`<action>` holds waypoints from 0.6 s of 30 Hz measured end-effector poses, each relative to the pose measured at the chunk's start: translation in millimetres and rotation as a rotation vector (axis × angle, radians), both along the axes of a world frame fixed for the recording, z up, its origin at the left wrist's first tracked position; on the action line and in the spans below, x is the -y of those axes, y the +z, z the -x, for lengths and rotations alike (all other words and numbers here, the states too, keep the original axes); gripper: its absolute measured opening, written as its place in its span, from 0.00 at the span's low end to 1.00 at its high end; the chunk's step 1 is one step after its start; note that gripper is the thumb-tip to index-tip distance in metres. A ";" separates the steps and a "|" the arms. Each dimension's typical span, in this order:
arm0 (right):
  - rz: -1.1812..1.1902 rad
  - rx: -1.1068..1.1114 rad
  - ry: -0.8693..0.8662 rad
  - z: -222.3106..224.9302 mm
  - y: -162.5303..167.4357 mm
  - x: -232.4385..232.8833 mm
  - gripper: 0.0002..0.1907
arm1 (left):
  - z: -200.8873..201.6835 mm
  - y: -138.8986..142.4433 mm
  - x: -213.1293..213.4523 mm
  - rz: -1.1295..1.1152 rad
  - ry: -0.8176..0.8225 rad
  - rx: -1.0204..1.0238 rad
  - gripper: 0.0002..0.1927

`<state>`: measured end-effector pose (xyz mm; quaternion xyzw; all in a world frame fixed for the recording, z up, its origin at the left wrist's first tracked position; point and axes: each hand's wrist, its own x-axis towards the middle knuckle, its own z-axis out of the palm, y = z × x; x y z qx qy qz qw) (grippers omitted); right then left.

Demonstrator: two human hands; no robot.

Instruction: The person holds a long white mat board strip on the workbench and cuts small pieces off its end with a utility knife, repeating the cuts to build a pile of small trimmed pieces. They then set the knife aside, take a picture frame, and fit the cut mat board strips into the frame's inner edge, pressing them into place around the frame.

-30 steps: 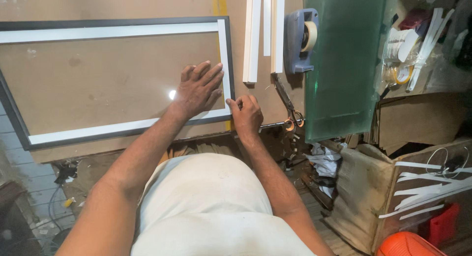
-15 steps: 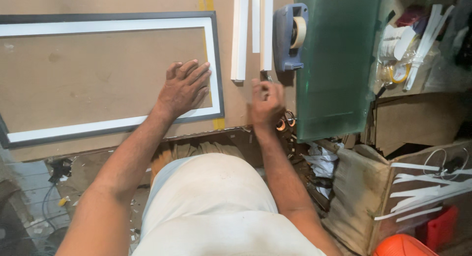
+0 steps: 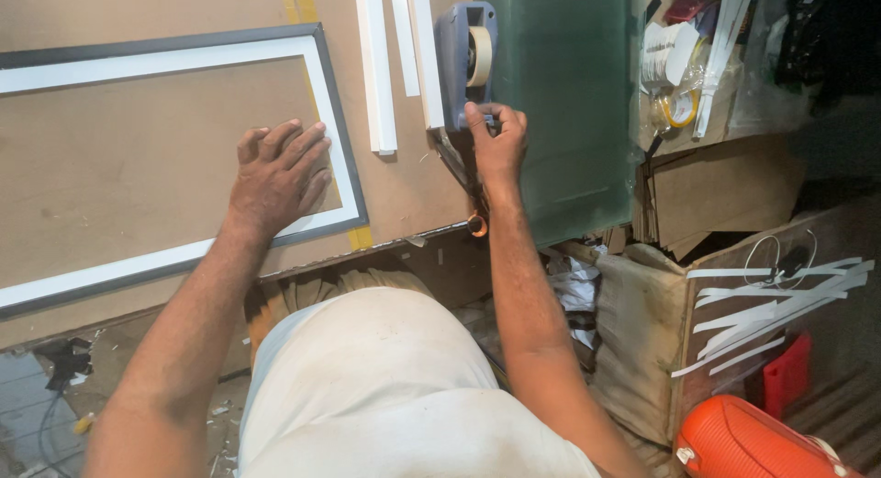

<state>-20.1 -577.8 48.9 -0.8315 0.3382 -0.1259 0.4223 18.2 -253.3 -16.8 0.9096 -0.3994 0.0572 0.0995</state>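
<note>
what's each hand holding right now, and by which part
Right hand grips the blue tape dispenser at its near, lower end. Left hand holds nothing; it lies flat on the picture frame.

A brown hardboard table (image 3: 404,180) fills the far left. To the right stands a dark green glass sheet (image 3: 560,102). Stacked cardboard (image 3: 716,194) and a cloth-draped box (image 3: 642,322) crowd the right side. Grey floor tiles (image 3: 23,395) show near left, littered with scraps.

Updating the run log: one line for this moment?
left hand: flat on frame backing | right hand: at blue tape dispenser base | scissors: beside right hand
</note>
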 end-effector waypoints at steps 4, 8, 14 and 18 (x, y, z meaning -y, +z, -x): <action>-0.266 -0.066 -0.068 -3.2 6.3 -1.1 0.18 | -0.1 2.4 -0.3 0.004 -0.002 -0.020 0.21; -0.365 -0.020 -0.119 -2.9 5.6 4.6 0.18 | -0.2 3.5 0.7 0.008 0.000 -0.024 0.20; -0.592 0.118 -0.175 6.5 -15.8 10.7 0.15 | -0.4 -1.0 0.0 0.081 -0.011 -0.063 0.21; -0.735 0.243 -0.177 21.6 -29.1 11.3 0.11 | -2.4 -2.4 -2.5 0.056 -0.019 -0.056 0.22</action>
